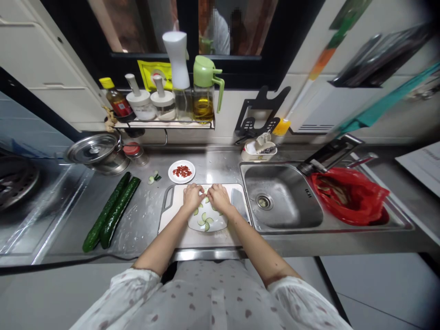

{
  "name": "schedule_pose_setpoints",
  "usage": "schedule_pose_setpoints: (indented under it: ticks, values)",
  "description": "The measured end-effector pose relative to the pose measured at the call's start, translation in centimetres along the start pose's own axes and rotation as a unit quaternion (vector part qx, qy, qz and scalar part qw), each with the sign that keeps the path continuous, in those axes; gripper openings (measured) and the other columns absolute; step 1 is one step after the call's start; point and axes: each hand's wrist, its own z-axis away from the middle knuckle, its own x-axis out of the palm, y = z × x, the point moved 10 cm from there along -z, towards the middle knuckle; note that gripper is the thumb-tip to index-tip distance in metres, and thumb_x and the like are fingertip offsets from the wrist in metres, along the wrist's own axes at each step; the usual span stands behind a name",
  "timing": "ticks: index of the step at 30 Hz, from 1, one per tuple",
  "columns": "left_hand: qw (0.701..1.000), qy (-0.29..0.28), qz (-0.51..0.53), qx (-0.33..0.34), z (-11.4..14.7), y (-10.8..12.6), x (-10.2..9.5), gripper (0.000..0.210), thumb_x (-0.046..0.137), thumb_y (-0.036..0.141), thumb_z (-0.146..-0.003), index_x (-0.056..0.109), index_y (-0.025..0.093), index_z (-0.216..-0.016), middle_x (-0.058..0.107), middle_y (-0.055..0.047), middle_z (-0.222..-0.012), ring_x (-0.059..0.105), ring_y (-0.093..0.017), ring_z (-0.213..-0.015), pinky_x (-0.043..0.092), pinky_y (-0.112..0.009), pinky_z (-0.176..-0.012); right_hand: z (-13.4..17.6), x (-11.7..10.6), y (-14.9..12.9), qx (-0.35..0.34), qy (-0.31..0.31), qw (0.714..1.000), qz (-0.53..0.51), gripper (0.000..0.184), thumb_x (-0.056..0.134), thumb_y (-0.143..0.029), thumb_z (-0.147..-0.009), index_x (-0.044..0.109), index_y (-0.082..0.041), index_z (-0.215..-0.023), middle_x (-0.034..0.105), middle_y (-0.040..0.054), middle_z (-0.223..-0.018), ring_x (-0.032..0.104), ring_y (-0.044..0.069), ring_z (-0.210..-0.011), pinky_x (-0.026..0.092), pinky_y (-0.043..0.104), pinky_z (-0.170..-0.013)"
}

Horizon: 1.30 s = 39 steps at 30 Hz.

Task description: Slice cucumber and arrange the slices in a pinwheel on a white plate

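Left hand (193,196): is curving over the far part of the white plate (218,224), fingers bent inward; the view is not showing whether they are gripping a slice.
Right hand (219,197): is facing the left hand, fingertips close by; its grip is equally impossible to tell.
Cucumber slices (206,221): are lying on the plate, the near ones fanning out as a pinwheel.
Cutting board (171,221): is supporting the plate; a knife blade (237,198) is lying to its right.
Contact: light fingertip pressure is probably serving best, as moist slices are likely sliding easily.
Spacing: matching the near pinwheel's curve is likely giving even results.
Clearance: raised wrists are likely sparing the placed slices.
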Motion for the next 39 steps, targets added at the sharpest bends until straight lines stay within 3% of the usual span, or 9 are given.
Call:
schedule_pose_setpoints:
  ticks: [18, 26, 33, 39]
  values:
    - [1.0, 0.009, 0.021, -0.002, -0.2, -0.2, 0.0, 0.015, 0.065, 0.036, -0.079, 0.068, 0.024, -0.088, 0.062, -0.005, -0.1, 0.052, -0.025, -0.105, 0.035, -0.038, -0.092, 0.0, -0.2, 0.5, 0.012, 0.018, 1.0, -0.019, 0.018, 0.048, -0.024, -0.093, 0.065, -0.018, -0.094, 0.059, 0.01, -0.104, 0.044, 0.023, -0.097, 0.031, 0.033, -0.081]
    - [0.999, 0.024, 0.045, -0.01, 0.0, -0.4, -0.6, 0.014, 0.063, 0.035, -0.08, 0.069, 0.024, -0.089, 0.062, -0.005, -0.099, 0.052, -0.024, -0.105, 0.035, -0.037, -0.091, 0.9, -1.7, 0.5, 0.021, 0.075, 0.995, -0.065, 0.015, 0.05, -0.026, -0.091, 0.064, -0.02, -0.09, 0.059, 0.0078, -0.1, 0.045, 0.023, -0.095, 0.032, 0.032, -0.081]
    - [0.997, 0.031, 0.066, -0.012, 0.6, -0.4, -2.2, 0.015, 0.061, 0.035, -0.081, 0.069, 0.025, -0.089, 0.064, -0.005, -0.097, 0.054, -0.023, -0.103, 0.037, -0.036, -0.091, 2.8, -3.6, 0.0, 0.029, 0.113, 0.986, -0.116, 0.017, 0.049, -0.028, -0.092, 0.064, -0.02, -0.091, 0.061, 0.0067, -0.096, 0.046, 0.022, -0.094, 0.035, 0.031, -0.08]
    - [0.996, 0.061, 0.054, -0.042, 0.6, -3.1, -4.3, 0.017, 0.059, 0.037, -0.082, 0.07, 0.025, -0.088, 0.066, -0.005, -0.1, 0.056, -0.024, -0.102, 0.038, -0.035, -0.091, 6.1, -4.4, -0.3, 0.031, 0.135, 0.975, -0.171, 0.02, 0.045, -0.026, -0.093, 0.064, -0.02, -0.088, 0.062, 0.0064, -0.092, 0.048, 0.021, -0.09, 0.037, 0.032, -0.082]
